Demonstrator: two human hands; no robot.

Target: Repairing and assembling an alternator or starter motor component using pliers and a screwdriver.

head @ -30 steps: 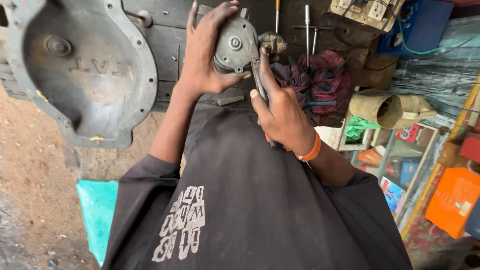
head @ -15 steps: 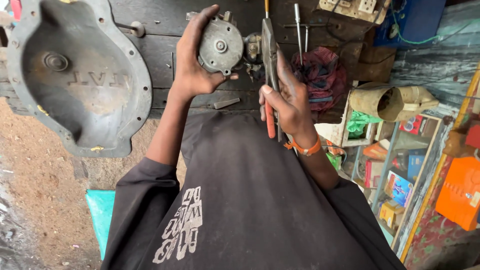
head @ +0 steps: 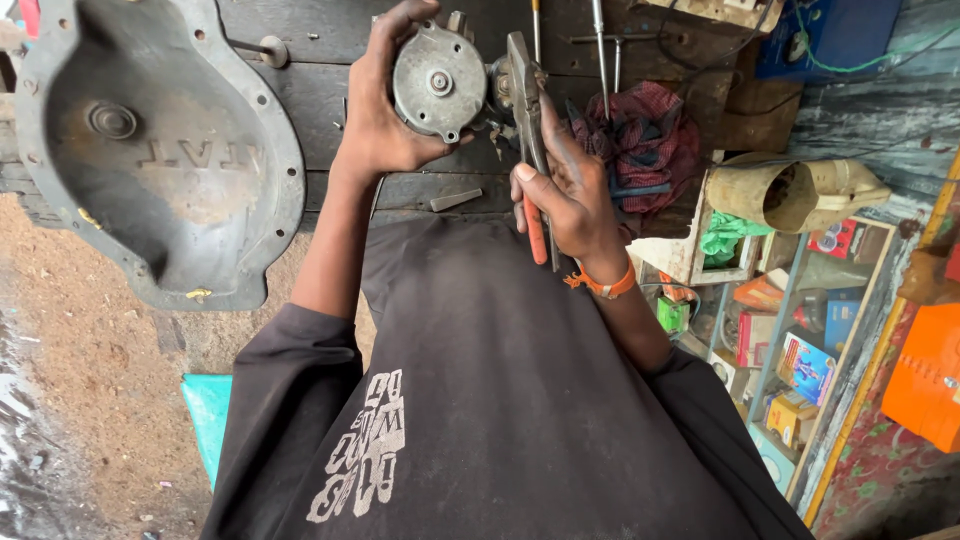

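Round grey metal motor housing (head: 438,82) sits in our left hand (head: 385,120), grip clenched around it, above dark wooden tabletop (head: 310,40); right hand (head: 570,195) grasps orange-handled pliers (head: 527,120) w/ tip touching housing.

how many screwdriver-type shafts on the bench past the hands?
2 clearly: one thin shaft above the pliers held by the right hand, another shaft just right of it. More may be hidden behind the red cloth.

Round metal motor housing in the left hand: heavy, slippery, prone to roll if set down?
Probably heavy for its size: the round metal motor housing looks cast, and the left hand wraps it fully. Its grimy surface may be slippery. Its circular shape could roll on edge.
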